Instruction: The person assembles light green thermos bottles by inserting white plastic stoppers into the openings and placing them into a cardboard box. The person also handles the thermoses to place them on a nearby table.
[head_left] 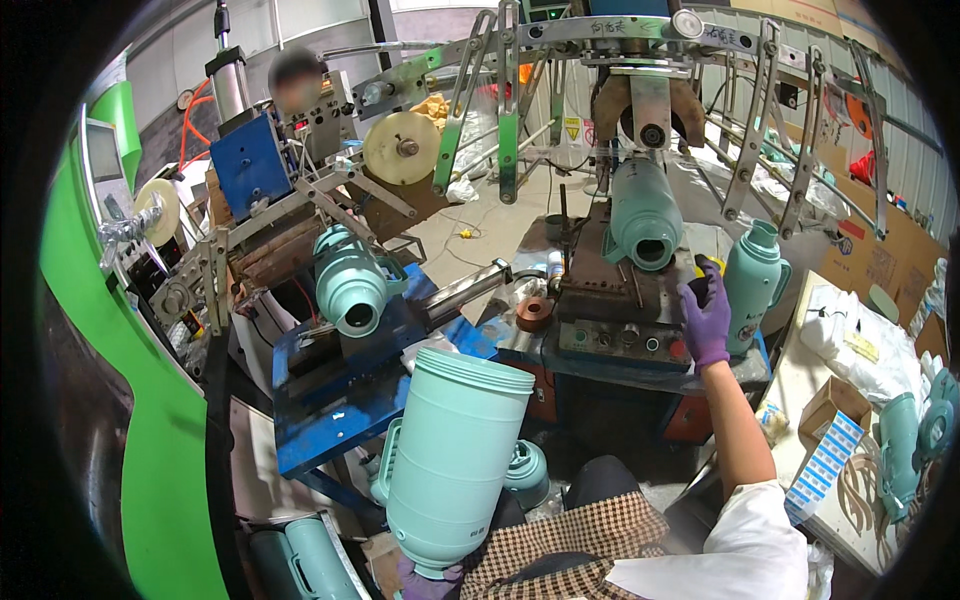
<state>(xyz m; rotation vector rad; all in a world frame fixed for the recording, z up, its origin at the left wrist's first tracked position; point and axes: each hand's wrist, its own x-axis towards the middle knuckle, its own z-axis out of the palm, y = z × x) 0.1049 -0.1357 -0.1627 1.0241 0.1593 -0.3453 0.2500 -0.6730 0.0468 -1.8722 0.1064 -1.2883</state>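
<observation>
In the head view, the left hand [432,580], in a purple glove, is clamped around the narrow lower end of a large mint-green flask body [455,450], though the lower edge cuts off most of the fingers. This body is upended and slightly tilted at the near centre, its wide threaded rim uppermost and its handle to the left. The right hand [708,320], also gloved in purple, is raised farther off to the right with its fingers bent, just beside an upright green flask [757,285]; whether it grips or touches that flask, I cannot tell. Left of this hand is a control panel [612,342], and beyond the panel a green flask shell [645,210] lies with its opening toward the near side. Another shell [350,285] lies on the left, above a blue table [310,420].
</observation>
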